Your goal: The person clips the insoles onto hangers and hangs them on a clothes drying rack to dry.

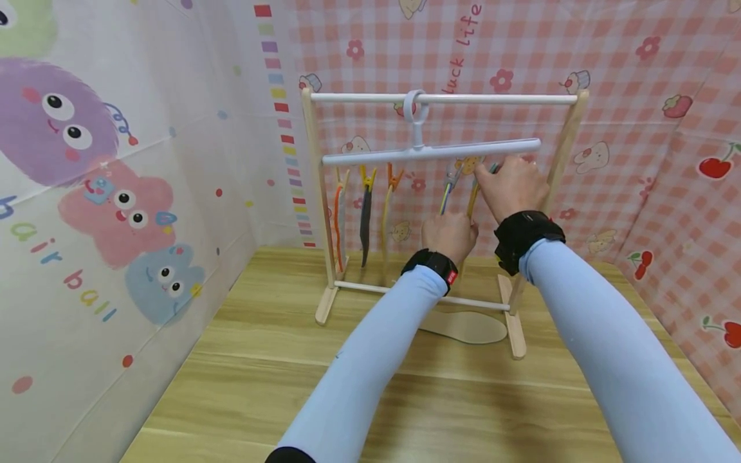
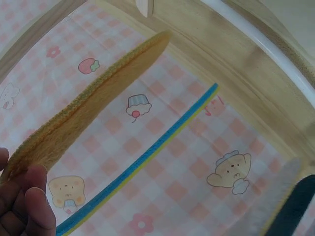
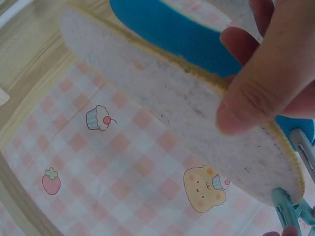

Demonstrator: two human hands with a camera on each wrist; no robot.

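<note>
Both hands are up at the little wooden drying rack (image 1: pixel 321 193). Left hand (image 1: pixel 448 236) pinches the lower end of a yellow fuzzy insole (image 2: pixel 88 105) between thumb and fingers, and the right hand (image 1: pixel 512 186), just above it, grips the same insole's top end, thumb pressed on its white speckled underside (image 3: pixel 177 113), right at a teal clip (image 3: pixel 288 209) under the white hanger bar (image 1: pixel 431 152). Just left of the hands hangs a blue insole (image 3: pixel 187 37). Further left, more insoles (image 1: pixel 366 222) dangle from orange clips. Below the hands, a beige insole (image 1: pixel 466 326) lies flat on the wooden table (image 1: pixel 231 379).
</note>
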